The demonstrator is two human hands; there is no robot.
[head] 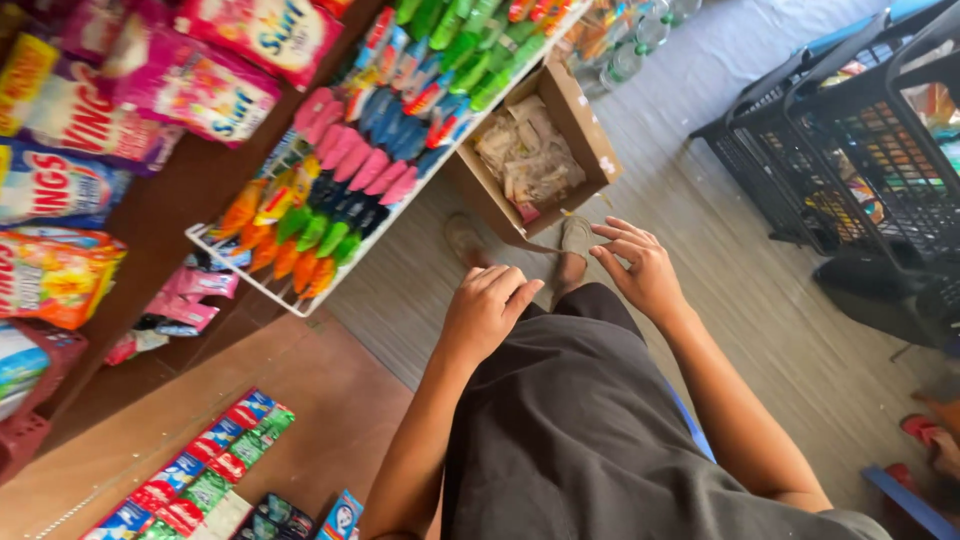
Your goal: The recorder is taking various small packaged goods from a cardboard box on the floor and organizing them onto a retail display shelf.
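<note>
My left hand (487,308) rests palm down on my knee, over dark grey shorts (580,420), fingers loosely curled and holding nothing. Just to its right my right hand (638,268) hovers above the same knee, its fingers spread and empty. Beyond my hands, my feet in tan shoes (575,238) stand on the grey plank floor. An open cardboard box (585,130) with pale wrapped packets sits on the floor just past them. A white wire shelf (300,300) of colourful sachets in pink, blue, green and orange slopes across the upper middle, left of the box.
Bags of detergent powder (190,85) fill the dark shelves at left. Strips of small sachets (200,475) lie on a brown counter at bottom left. Black plastic baskets (870,150) stand at the right. Clear bottles (630,45) sit at the top. Another person's foot in a red sandal (930,435) shows at far right.
</note>
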